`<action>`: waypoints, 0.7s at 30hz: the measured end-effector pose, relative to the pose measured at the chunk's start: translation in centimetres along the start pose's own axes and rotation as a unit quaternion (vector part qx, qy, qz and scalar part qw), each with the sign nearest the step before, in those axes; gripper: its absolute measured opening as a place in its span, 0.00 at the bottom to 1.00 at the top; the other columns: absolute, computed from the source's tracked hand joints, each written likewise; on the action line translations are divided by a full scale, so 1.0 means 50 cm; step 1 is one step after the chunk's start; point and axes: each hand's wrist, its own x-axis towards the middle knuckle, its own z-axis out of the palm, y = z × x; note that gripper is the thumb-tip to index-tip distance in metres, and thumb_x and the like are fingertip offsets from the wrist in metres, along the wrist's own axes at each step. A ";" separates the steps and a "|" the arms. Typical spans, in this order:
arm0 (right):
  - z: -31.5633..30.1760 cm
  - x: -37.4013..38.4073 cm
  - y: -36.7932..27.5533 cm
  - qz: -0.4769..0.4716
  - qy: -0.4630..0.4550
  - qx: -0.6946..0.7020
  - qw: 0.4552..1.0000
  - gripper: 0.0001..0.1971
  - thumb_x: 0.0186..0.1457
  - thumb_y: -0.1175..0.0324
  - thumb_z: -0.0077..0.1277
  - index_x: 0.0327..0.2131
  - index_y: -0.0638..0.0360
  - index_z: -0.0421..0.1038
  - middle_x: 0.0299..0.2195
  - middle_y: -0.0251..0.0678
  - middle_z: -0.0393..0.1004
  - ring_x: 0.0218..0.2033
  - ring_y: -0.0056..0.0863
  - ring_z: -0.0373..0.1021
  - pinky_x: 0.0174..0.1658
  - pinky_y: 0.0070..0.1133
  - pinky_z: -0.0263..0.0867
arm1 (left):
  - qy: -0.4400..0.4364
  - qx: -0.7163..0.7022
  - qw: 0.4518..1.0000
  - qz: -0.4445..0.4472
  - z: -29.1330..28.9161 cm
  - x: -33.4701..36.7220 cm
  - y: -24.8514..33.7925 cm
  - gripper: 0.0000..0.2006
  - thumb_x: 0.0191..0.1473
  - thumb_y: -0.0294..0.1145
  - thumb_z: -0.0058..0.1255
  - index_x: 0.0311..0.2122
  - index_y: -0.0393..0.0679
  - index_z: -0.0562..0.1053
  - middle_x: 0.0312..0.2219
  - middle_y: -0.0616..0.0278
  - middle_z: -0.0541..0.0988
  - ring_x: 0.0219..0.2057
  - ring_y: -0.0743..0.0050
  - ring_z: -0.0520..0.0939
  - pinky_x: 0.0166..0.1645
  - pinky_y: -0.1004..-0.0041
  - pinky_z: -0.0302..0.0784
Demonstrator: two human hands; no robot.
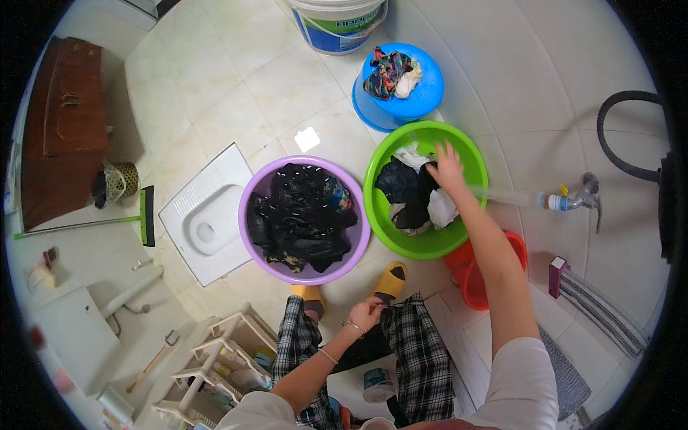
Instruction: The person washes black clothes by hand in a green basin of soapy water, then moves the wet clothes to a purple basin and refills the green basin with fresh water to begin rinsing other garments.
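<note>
Here, the bare right hand [449,168] spreads loosely, seemingly empty, over dark and white cloth garments [412,204] in a round green plastic basin [469,154], likely placed to catch the silvery metal tap [590,192] water from three o'clock (bare left hand [364,315]: grip unclear).

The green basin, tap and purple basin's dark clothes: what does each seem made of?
Green basin: likely glossy plastic, by its smooth, evenly coloured wall. Tap: probably polished metal, from its silvery shine. Dark clothes: apparently wet fabric, crumpled and glistening; fibre unclear.

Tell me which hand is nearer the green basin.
Right. The right hand is over the clothes inside the green basin, fingers spread; the left hand is outside it, by the plaid trousers.
</note>
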 end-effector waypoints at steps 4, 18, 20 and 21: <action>-0.098 0.199 -0.221 -0.044 0.075 0.064 0.994 0.39 0.32 0.57 0.57 0.51 0.31 0.49 0.54 0.48 0.37 0.51 0.55 0.44 0.44 0.48 0.50 | -0.027 0.052 0.997 0.047 -0.010 0.001 0.036 0.10 0.47 0.32 0.42 0.35 0.41 0.69 0.25 0.53 0.74 0.26 0.64 0.75 0.31 0.70 0.70; -0.054 0.106 -0.144 0.009 0.097 0.012 0.995 0.26 0.29 0.65 0.53 0.39 0.43 0.62 0.48 0.50 0.49 0.45 0.52 0.52 0.43 0.39 0.56 | -0.020 -0.069 0.997 0.031 -0.030 -0.008 0.067 0.09 0.48 0.32 0.41 0.35 0.42 0.68 0.26 0.56 0.74 0.27 0.65 0.75 0.31 0.71 0.70; -0.057 0.018 -0.108 0.014 0.053 -0.010 0.998 0.28 0.31 0.68 0.54 0.42 0.42 0.61 0.49 0.49 0.47 0.47 0.52 0.50 0.43 0.41 0.55 | -0.041 -0.053 0.997 0.030 -0.027 -0.016 0.072 0.10 0.48 0.32 0.41 0.36 0.42 0.68 0.28 0.56 0.74 0.28 0.65 0.75 0.32 0.70 0.70; -0.057 -0.020 -0.099 0.010 0.034 -0.001 0.999 0.28 0.32 0.70 0.54 0.43 0.44 0.60 0.51 0.48 0.45 0.48 0.52 0.49 0.43 0.42 0.55 | -0.077 -0.024 0.996 0.028 -0.033 -0.017 0.082 0.12 0.48 0.34 0.41 0.38 0.41 0.66 0.31 0.54 0.72 0.31 0.63 0.74 0.34 0.69 0.69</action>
